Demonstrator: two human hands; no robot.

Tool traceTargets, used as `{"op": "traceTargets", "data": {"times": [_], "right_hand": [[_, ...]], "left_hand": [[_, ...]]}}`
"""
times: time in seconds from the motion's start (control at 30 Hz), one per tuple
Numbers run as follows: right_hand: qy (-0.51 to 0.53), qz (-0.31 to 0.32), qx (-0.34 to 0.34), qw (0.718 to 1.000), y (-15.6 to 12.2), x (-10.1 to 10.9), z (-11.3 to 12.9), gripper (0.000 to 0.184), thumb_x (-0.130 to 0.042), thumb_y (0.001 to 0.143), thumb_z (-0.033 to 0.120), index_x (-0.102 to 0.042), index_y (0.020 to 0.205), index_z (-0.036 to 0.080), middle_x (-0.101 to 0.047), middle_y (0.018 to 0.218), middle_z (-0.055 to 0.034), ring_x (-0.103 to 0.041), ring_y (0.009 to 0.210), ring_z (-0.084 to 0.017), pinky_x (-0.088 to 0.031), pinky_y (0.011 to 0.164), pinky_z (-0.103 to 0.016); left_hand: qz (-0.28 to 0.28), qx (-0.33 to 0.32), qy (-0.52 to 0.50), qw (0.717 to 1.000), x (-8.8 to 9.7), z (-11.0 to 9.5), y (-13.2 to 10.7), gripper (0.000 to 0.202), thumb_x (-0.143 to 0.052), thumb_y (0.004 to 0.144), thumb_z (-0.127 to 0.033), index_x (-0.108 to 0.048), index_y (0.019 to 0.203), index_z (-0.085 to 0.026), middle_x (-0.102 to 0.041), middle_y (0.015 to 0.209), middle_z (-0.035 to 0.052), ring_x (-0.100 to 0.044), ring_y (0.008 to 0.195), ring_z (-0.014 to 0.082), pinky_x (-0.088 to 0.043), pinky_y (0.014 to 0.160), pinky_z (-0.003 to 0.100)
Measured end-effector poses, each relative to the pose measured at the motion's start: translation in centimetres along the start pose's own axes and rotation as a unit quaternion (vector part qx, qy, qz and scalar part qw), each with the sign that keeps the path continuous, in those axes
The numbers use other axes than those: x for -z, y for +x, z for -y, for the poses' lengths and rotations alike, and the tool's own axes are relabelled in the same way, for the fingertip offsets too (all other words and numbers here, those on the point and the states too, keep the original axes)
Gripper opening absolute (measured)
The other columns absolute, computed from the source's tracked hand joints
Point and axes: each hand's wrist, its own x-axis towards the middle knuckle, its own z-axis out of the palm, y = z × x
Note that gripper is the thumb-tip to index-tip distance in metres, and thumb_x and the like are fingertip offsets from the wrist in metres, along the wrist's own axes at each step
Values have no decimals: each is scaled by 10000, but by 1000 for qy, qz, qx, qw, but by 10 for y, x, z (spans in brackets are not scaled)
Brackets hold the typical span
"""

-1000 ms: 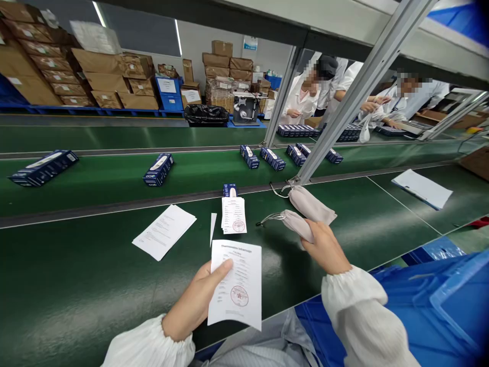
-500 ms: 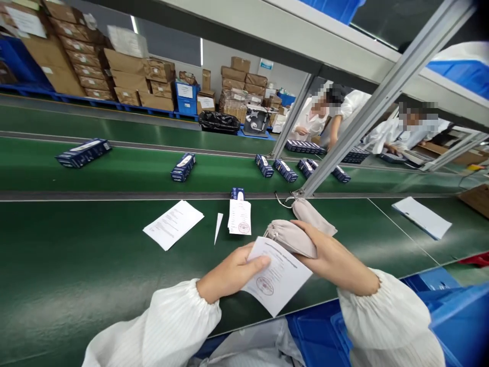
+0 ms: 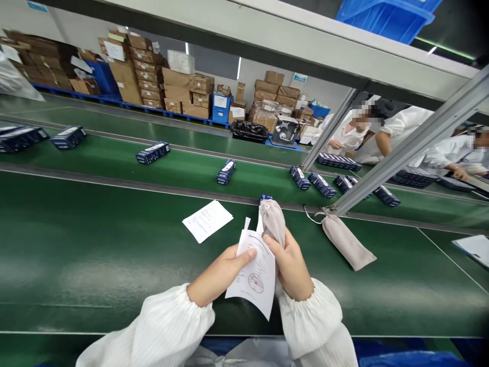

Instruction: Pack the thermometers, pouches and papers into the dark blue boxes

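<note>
My left hand [image 3: 225, 270] pinches a white printed sheet [image 3: 254, 278] with a round red stamp, thumb on its face. Beside it, my right hand [image 3: 292, 265] is wrapped round a grey drawstring pouch [image 3: 272, 216], held upright and bulging. The pouch partly covers a small blue box [image 3: 266, 197] and the white papers behind it. On the green surface to the left lies a stack of printed sheets [image 3: 208, 220]. A second grey pouch [image 3: 347, 242] lies flat to the right, its cord near the metal post.
Several blue boxes [image 3: 226, 171] lie along the green conveyor [image 3: 183, 176] beyond the divider. A slanted metal post [image 3: 412, 142] rises at the right, near a clipboard with papers [image 3: 473, 250]. Co-workers in white [image 3: 405, 130] stand across the line. Cartons [image 3: 196, 89] are stacked behind.
My right hand has brought the grey pouch leftward and turned it upright beside the sheet. The sheet now hangs more upright in my left hand. The view has swung left.
</note>
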Motion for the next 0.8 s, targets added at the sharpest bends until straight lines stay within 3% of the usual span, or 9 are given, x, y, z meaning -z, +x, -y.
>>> {"op": "traceTargets", "data": {"times": [0.1,0.17,0.3,0.4,0.5,0.6,0.7,0.8], "right_hand": [[-110,-62,47,991,-2,-3,6,407,-615,819,403,-544,1182,231,-642,1107,-68,-600,1021,-263,-485,881,-414],[-167,-55,73,982,-4,-10,4,436,-596,831,390,-516,1223,218,-618,1166,-84,-581,1071,-270,-478,911,-425],[-257,-4,113,960,-8,-38,-22,521,-518,878,352,-386,1370,245,-499,1354,-75,-489,1222,-257,-412,1023,-440],[-315,6,125,941,-13,-49,-39,547,-437,919,328,-281,1437,247,-401,1438,-74,-393,1309,-250,-360,1073,-459],[-369,32,151,917,-17,-41,-40,570,-409,926,301,-228,1462,227,-383,1440,-107,-351,1329,-270,-340,1075,-505],[-408,57,168,896,-16,-22,-32,580,-472,897,332,-296,1439,229,-379,1435,-118,-322,1336,-299,-306,1083,-544],[-379,38,128,916,-13,-10,-30,604,-490,890,408,-306,1434,221,-300,1493,-106,-249,1382,-302,-248,1116,-548],[-322,66,85,941,-15,-19,-35,644,-493,890,380,-235,1460,223,-340,1481,-99,-326,1357,-271,-310,1104,-494]], "left_hand": [[-104,-61,-12,993,10,3,-3,451,-601,826,-444,-594,1174,-157,-669,1147,120,-643,995,259,-476,902,384],[-132,-98,-69,984,10,6,-2,482,-575,845,-446,-550,1237,-167,-626,1233,117,-594,1106,270,-451,959,393],[-137,-142,-169,966,-5,13,6,495,-477,889,-491,-501,1301,-217,-531,1363,77,-474,1265,239,-382,1057,350],[-122,-150,-151,969,-16,16,5,520,-446,899,-508,-429,1365,-277,-423,1456,24,-367,1348,207,-302,1119,316],[-123,-137,-107,977,-17,16,1,624,-601,849,-376,-345,1410,-279,-404,1467,44,-366,1348,225,-277,1131,338],[-119,-122,-113,979,-9,11,-3,587,-615,840,-345,-403,1376,-238,-497,1390,85,-445,1288,259,-333,1091,370],[-101,-102,-120,982,-3,5,-4,542,-602,845,-357,-448,1345,-216,-559,1320,99,-495,1237,278,-384,1045,388],[-112,-114,-95,983,-1,5,-4,581,-581,859,-355,-378,1390,-237,-526,1357,88,-457,1274,262,-361,1062,369]]}}
